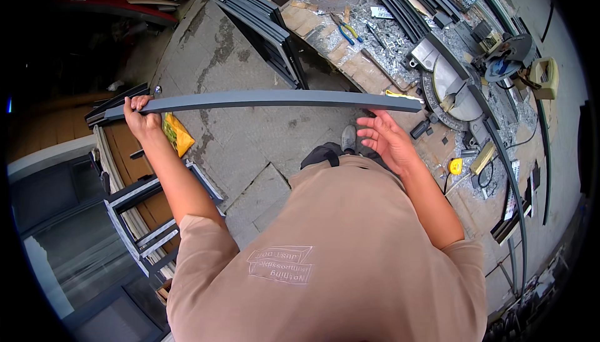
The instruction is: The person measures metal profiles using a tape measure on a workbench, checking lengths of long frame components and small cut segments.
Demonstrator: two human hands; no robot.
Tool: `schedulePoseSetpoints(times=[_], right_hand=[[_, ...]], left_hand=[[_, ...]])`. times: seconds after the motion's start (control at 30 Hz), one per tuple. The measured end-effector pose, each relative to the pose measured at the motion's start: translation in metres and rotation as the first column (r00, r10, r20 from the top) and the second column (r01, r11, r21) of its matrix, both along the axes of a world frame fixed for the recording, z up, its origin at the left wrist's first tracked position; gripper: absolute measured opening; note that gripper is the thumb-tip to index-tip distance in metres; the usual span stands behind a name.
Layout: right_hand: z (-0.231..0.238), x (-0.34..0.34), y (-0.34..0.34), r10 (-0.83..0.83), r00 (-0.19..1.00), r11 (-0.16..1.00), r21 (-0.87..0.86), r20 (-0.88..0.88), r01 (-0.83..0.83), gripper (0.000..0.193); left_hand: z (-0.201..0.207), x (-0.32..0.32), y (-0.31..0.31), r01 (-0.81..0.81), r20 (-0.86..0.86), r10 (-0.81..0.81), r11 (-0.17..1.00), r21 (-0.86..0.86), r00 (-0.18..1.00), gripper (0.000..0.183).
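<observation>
A long dark grey metal profile stretches across in front of me, roughly level from left to right. My left hand is closed around it near its left end. Under the right end is my right hand, fingers spread and not wrapped round it; the upper fingertips reach the profile's lower edge, though I cannot tell whether they press on it. That right end lies over the workbench edge, close to the round table of a mitre saw. A brush rests on the saw table.
Metal shavings, pliers and a yellow tape measure lie on the workbench. Dark frames lean against it. More profiles lie at its far side. On the left are a yellow bag and a frame.
</observation>
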State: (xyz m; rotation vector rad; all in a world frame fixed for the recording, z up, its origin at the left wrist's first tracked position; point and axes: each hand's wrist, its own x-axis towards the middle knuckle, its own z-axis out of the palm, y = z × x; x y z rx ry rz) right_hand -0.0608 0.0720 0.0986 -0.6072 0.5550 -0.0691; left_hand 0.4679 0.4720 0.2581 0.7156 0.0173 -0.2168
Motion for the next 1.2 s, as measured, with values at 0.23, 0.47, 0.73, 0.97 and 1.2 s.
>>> schedulePoseSetpoints(times=[0.23, 0.47, 0.73, 0.97, 1.2], right_hand=[[0.003, -0.019, -0.018, -0.320, 0.925, 0.947, 0.103, 0.206, 0.304, 0.072], [0.009, -0.053, -0.055, -0.311, 0.842, 0.926, -0.058, 0.440, 0.372, 0.050], [0.024, -0.077, -0.080, -0.297, 0.914, 0.806, -0.441, 0.276, 0.395, 0.040], [0.002, -0.087, -0.086, -0.590, 0.804, 0.718, -0.408, 0.073, 0.564, 0.019], [-0.020, -0.115, -0.108, -0.760, 0.638, 0.632, -0.374, -0.123, 0.679, 0.016]], left_hand=[[-0.086, -0.009, -0.033, 0.041, -0.253, -0.060, 0.996, -0.079, 0.966, 0.037], [-0.176, -0.026, -0.080, -0.025, -0.581, 0.182, 0.963, 0.269, 0.794, 0.038], [-0.260, -0.061, -0.102, 0.119, -0.740, 0.331, 0.868, 0.482, 0.585, 0.033], [-0.266, -0.103, -0.137, 0.268, -0.766, 0.190, 0.863, 0.428, 0.614, 0.038], [-0.243, -0.142, -0.172, 0.340, -0.668, -0.059, 0.892, 0.299, 0.742, 0.036]])
